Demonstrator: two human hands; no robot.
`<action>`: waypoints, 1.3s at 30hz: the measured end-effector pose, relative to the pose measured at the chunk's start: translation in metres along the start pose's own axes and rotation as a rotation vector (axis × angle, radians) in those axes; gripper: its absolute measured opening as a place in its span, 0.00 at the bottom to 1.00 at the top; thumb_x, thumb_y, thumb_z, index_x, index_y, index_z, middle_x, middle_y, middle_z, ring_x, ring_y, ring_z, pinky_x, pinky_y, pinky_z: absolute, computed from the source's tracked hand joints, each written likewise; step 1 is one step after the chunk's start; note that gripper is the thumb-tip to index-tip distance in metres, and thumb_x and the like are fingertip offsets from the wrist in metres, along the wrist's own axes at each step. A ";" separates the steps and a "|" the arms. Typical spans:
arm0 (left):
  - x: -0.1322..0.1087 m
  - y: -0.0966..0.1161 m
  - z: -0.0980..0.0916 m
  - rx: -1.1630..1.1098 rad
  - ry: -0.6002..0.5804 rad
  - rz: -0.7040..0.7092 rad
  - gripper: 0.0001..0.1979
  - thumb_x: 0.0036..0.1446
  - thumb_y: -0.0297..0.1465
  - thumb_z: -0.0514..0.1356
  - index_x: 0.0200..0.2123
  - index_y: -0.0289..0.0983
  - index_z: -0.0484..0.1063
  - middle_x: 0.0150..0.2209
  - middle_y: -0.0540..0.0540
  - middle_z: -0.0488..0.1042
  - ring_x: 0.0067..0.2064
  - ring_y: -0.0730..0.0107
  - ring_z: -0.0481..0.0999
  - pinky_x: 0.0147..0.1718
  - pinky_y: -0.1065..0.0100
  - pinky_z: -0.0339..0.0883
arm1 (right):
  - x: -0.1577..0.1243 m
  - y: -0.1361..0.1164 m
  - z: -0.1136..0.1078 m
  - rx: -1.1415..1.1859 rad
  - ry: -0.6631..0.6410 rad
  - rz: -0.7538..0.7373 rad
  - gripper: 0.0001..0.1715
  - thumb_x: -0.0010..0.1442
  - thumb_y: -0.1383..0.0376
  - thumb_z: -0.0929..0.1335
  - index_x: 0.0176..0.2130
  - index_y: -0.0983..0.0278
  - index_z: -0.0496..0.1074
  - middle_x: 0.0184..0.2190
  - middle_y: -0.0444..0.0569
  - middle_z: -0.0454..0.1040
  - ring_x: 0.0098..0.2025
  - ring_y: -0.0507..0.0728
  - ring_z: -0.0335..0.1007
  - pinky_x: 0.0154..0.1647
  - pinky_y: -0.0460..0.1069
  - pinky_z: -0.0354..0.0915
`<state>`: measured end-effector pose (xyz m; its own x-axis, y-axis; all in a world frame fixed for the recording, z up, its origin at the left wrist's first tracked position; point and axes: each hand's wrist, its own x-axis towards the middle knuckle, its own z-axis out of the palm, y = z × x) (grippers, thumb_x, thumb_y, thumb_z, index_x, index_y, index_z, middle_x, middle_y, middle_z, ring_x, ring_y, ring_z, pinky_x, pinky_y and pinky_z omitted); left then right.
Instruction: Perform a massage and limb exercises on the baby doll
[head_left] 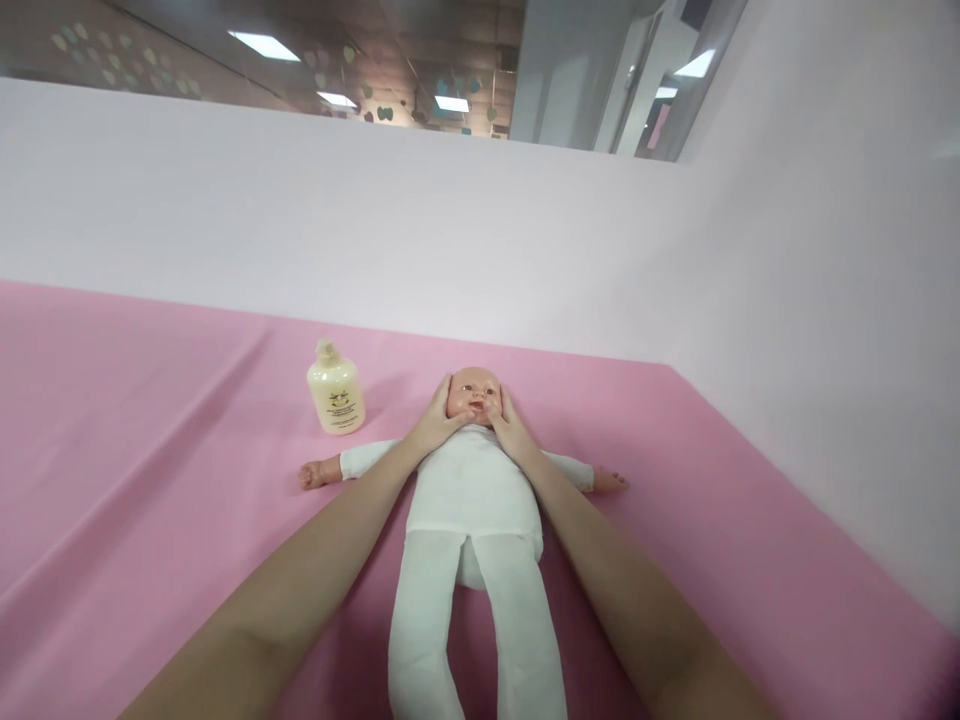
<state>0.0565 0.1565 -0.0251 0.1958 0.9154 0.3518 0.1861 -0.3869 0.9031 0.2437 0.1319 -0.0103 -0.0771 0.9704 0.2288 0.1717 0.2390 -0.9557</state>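
Bare forearms (315, 575) | left hand (435, 420), right hand (512, 428): fingers clasped round head of supine doll (474, 485) | bottle (336, 398) upright on pink sheet (165, 400)

Room lies open between doll (474, 488) and right wall (847, 330); leftward, a bottle (336, 398) (upright) obstructs.

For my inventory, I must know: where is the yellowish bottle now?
In the head view, the yellowish bottle stands on the pink sheet, left of the doll's head and behind its outstretched arm.
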 end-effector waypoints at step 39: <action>0.004 -0.004 -0.002 -0.216 -0.034 -0.098 0.71 0.35 0.43 0.79 0.74 0.42 0.38 0.75 0.37 0.43 0.73 0.46 0.51 0.68 0.53 0.54 | 0.004 -0.006 -0.007 0.182 -0.135 0.158 0.80 0.39 0.54 0.83 0.74 0.56 0.38 0.69 0.55 0.62 0.68 0.67 0.62 0.69 0.63 0.60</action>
<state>0.0549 0.1618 -0.0272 0.2197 0.9417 0.2547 -0.0041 -0.2602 0.9655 0.2491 0.1342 -0.0023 -0.1956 0.9789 0.0587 0.0142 0.0627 -0.9979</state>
